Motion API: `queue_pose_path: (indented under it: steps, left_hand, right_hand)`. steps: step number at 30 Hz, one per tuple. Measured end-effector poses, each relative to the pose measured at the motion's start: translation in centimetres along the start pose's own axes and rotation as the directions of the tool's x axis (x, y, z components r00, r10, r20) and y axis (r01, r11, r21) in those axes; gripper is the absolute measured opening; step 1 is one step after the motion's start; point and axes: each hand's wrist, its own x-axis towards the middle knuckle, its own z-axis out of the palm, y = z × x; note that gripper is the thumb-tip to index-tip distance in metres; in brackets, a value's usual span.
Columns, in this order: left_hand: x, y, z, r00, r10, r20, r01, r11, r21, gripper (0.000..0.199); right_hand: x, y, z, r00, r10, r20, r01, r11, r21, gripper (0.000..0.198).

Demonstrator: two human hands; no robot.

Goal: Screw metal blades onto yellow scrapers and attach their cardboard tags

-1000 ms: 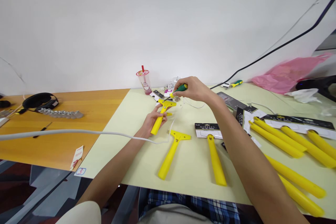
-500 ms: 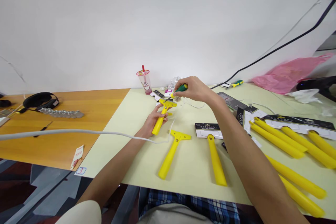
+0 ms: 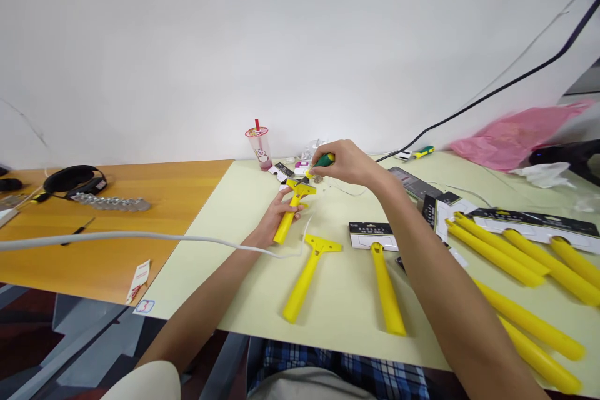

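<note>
A yellow scraper [image 3: 285,223] with a T-shaped head is gripped by my left hand [image 3: 270,220], its head pointing away from me. My right hand [image 3: 347,161] holds a screwdriver [image 3: 323,161] by its green and yellow handle. The tip of the screwdriver reaches down at the scraper's head; whether it sits in a screw is too small to tell. Closer to me, a second yellow scraper [image 3: 305,281] lies on the pale tabletop [image 3: 253,300]. To its right rests a yellow handle [image 3: 387,294], its top end against a black and white package card [image 3: 370,235].
Several yellow handles [image 3: 529,319] and cards [image 3: 539,225] lie at the right, near a phone [image 3: 415,183]. A drink cup [image 3: 260,149] stands by the wall. A white cable [image 3: 187,237] crosses the view at left; a black cable [image 3: 492,92] hangs at right.
The view has shifted very slightly. Both hands keep their hold, with the screwdriver still at the scraper's head.
</note>
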Motion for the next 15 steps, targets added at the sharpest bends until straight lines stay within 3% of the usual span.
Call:
queue_pose_path:
  steps: [15]
  left_hand:
    - [0.09,-0.1,-0.29,0.999,0.026,0.042,-0.027,0.999,0.037,0.077]
  right_hand:
    - [-0.15,-0.3,0.04,1.0,-0.006,0.006,0.006,1.0,-0.02,0.015]
